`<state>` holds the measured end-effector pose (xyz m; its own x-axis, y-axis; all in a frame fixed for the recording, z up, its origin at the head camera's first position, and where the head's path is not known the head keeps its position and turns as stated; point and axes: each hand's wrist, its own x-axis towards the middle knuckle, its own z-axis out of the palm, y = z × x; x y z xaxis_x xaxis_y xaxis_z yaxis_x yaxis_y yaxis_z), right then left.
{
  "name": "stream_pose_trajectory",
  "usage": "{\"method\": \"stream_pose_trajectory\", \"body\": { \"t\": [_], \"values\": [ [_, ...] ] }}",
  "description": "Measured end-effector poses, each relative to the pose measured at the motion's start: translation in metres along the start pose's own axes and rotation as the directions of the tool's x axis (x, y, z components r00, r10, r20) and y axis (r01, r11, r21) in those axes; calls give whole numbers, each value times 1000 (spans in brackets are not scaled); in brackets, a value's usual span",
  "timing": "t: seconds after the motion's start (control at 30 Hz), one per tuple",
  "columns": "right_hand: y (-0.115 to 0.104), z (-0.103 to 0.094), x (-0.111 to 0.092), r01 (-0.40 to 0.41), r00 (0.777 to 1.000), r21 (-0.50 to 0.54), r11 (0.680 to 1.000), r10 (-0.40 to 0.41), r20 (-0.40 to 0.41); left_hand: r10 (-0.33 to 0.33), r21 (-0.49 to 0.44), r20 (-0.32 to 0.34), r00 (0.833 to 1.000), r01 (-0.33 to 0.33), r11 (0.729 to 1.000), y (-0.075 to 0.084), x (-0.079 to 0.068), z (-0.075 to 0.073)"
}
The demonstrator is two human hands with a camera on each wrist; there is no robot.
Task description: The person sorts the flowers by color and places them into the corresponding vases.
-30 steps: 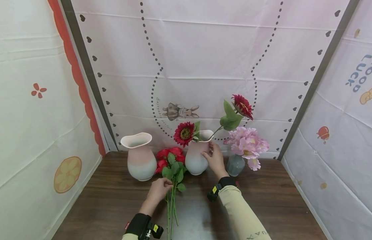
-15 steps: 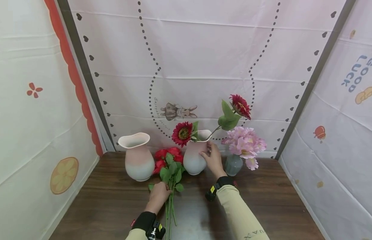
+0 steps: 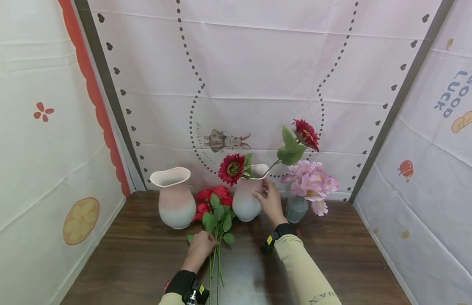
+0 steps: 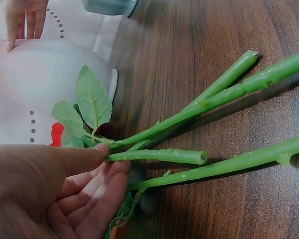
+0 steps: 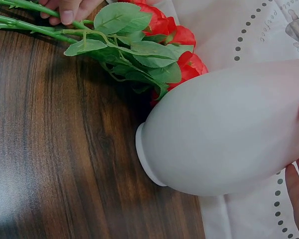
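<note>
My left hand (image 3: 200, 248) pinches a green stem (image 4: 164, 155) of the red roses (image 3: 220, 192) between thumb and index finger. Other stems (image 4: 229, 169) pass beside those fingertips, and the roses lie on the table with their leaves (image 5: 139, 50) spread near the blooms. My right hand (image 3: 271, 201) grips the neck of a pink-to-grey vase (image 3: 247, 205), thumb on the near side. The vase stands upright, its base on the table. Two dark red daisy-like flowers lean out of its mouth, one flower (image 3: 233, 169) left and one flower (image 3: 306, 134) right.
A second pink-to-grey vase (image 3: 178, 207) stands on the left, its wide mouth without flowers. At right is a small grey-blue vase (image 3: 296, 209) with pink blossoms (image 3: 312, 180). Printed white cloth (image 3: 258, 63) hangs behind the wooden table (image 3: 335, 254) and along both sides.
My left hand has come slightly down along the rose stems, and a leaf now shows at its left. My right hand stays on the vase. The head view has shifted slightly.
</note>
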<state>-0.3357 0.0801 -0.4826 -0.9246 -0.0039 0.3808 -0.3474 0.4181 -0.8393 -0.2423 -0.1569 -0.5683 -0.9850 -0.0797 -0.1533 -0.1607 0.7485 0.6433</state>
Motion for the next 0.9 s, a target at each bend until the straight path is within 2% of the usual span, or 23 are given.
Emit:
{"method": "stream_pose_trajectory", "body": {
  "t": [0.13,0.37,0.5,0.9],
  "values": [
    [-3,0,-2,36,999,-21,999,-36,-17,10,7,-12,1000,-10,1000,0,-1,-1],
    [-2,0,1,-25,1000,-13,1000,25,4,-3,-6,-5,1000,3,1000,0,1,-2],
    [-1,0,2,-33,999,-23,999,33,5,4,-21,-1,1000,-4,1000,0,1,-3],
    [-2,-1,1,-36,999,-26,999,36,5,9,-195,9,1000,-7,981,0,-6,-12]
  ]
}}
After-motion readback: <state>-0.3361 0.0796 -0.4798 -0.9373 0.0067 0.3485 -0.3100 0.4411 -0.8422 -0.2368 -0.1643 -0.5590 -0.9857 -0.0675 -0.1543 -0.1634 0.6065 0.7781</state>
